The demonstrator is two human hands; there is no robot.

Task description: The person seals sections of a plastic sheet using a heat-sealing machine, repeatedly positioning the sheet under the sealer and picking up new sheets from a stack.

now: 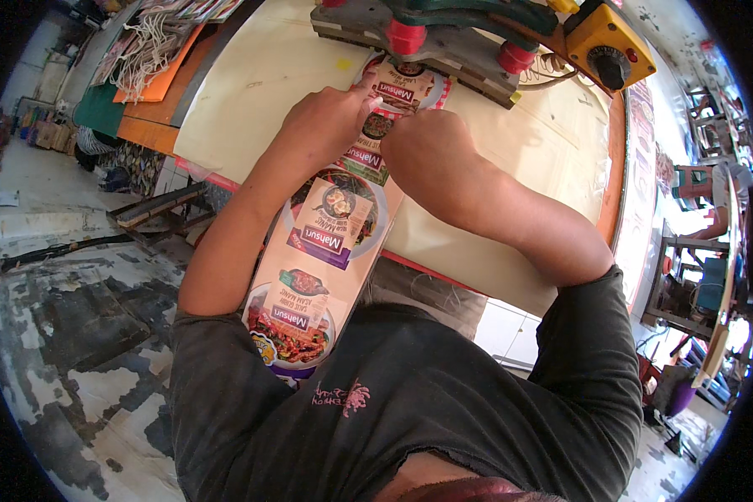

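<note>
A long printed strip (314, 272) with food pictures on a light brown ground runs from my chest up across the table. Its far end, bordered by a red-and-white check, lies at the sealing press (418, 54). My left hand (330, 125) is closed at the strip's left edge, thumb and forefinger near the far end. On the opposite edge my right hand (427, 155) is curled into a fist-like grip, its fingertips mostly hidden. Both hands are just short of the press's metal bar, which has red fittings and a dark green arm above it.
A yellow control box (611, 46) with a black dial stands right of the press. The table has a cream cover (527, 151). Printed sheets and white cords (146, 54) lie on an orange surface at the left. A person (724, 201) is at the far right.
</note>
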